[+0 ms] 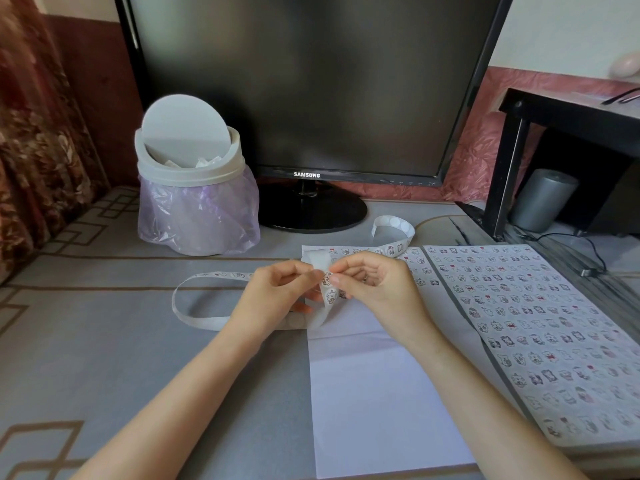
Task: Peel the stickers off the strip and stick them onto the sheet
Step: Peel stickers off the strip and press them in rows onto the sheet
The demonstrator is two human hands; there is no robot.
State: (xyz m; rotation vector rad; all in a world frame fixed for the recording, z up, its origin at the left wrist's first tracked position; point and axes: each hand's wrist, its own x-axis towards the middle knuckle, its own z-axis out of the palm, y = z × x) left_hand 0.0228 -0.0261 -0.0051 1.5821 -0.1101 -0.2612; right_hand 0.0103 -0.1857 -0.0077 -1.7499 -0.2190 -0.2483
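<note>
Two hands are held curled over the top of the sheet (pixel 374 393), where the strip (pixel 194 318) (looped leftward across the table (pixel 104 358)) is gripped by the left hand (pixel 277 296) and pinched, at a sticker (pixel 326 279), by the right hand (pixel 377 289) between thumb and forefinger.

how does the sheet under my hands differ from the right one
The middle sheet has stickers only along its far edge, blank below; the right sheet is covered throughout. The middle sheet shows a fold crease; the right sheet none. Both are white, with small cartoon stickers.
</note>
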